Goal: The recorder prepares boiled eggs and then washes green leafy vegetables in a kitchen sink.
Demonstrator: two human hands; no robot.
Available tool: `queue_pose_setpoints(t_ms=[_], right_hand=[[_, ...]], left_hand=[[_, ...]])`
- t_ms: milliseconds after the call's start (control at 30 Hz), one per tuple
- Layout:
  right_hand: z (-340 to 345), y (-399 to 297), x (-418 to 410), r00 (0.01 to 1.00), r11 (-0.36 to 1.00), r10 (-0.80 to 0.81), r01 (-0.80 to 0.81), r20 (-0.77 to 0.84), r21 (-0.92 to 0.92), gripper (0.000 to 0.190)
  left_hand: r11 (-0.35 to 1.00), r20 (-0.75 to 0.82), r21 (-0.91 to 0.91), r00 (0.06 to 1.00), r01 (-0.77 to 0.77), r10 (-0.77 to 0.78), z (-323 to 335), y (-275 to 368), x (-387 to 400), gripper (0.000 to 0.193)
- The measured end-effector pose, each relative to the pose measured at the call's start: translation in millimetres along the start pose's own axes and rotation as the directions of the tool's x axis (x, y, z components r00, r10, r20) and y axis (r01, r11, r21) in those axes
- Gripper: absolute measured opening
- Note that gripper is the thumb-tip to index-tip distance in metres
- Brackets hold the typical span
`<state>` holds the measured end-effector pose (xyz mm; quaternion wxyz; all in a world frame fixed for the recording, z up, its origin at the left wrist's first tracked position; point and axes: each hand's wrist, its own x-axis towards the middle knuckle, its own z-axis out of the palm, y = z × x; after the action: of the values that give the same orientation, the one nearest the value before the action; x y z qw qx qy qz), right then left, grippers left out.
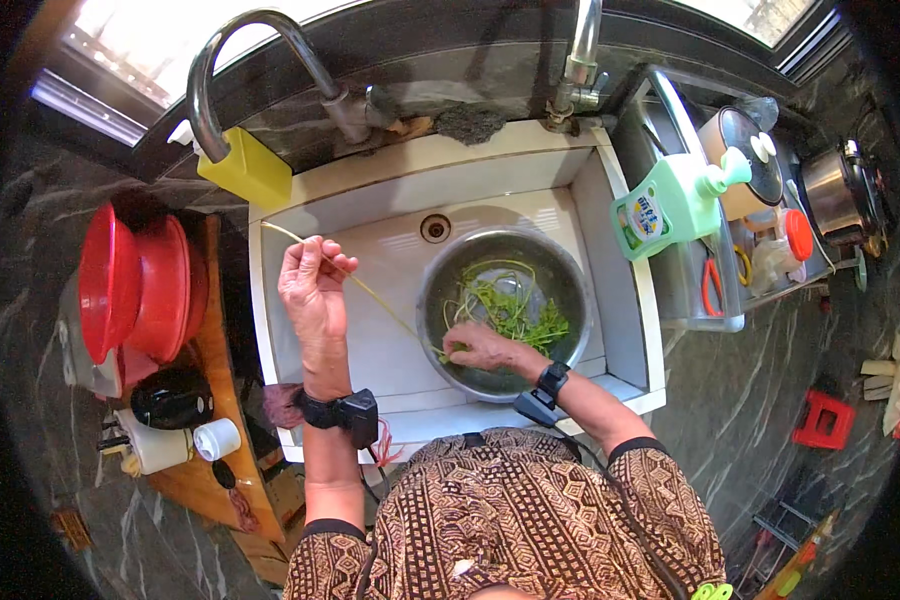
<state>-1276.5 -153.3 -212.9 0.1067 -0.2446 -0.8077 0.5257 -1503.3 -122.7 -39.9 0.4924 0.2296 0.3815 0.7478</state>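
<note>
Over the left part of the white sink, my left hand (316, 281) pinches a long, thin pale-green stem (379, 301) near its upper end. The stem slants down to my right hand (484, 346), whose curled fingers hold its lower, leafy end at the near left rim of a round metal basin (581, 300). In the basin lie leafy greens (521, 315) with thin stems, seemingly in water. The basin stands on the right part of the sink floor, near the drain (435, 228).
A curved faucet (259, 22) and a yellow bottle (247, 169) stand at the sink's back left. Right of the sink are a green pump bottle (671, 202) and a clear tray (705, 319) with red-handled scissors (711, 287). Red plastic basins (139, 281) stand at left.
</note>
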Motion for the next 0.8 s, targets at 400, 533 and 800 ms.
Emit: queue_pose_setpoints(t_ms=[400, 533, 800], right_hand=[[-49, -7, -43, 0.947, 0.654, 0.305, -0.133, -0.098, 0.745, 0.006], [-90, -42, -39, 0.958, 0.701, 0.271, -0.125, -0.099, 0.702, 0.008], [-117, -70, -40, 0.951, 0.768, 0.182, 0.021, -0.25, 0.64, 0.004]], left_hand=[[0.83, 0.026, 0.556, 0.998, 0.034, -0.059, -41, -3, 14, 0.006], [0.688, 0.364, 0.726, 0.851, -0.004, -0.379, 6, -59, -25, 0.019], [0.701, 0.466, 0.696, 0.646, 0.154, -0.604, 15, -109, -55, 0.022]])
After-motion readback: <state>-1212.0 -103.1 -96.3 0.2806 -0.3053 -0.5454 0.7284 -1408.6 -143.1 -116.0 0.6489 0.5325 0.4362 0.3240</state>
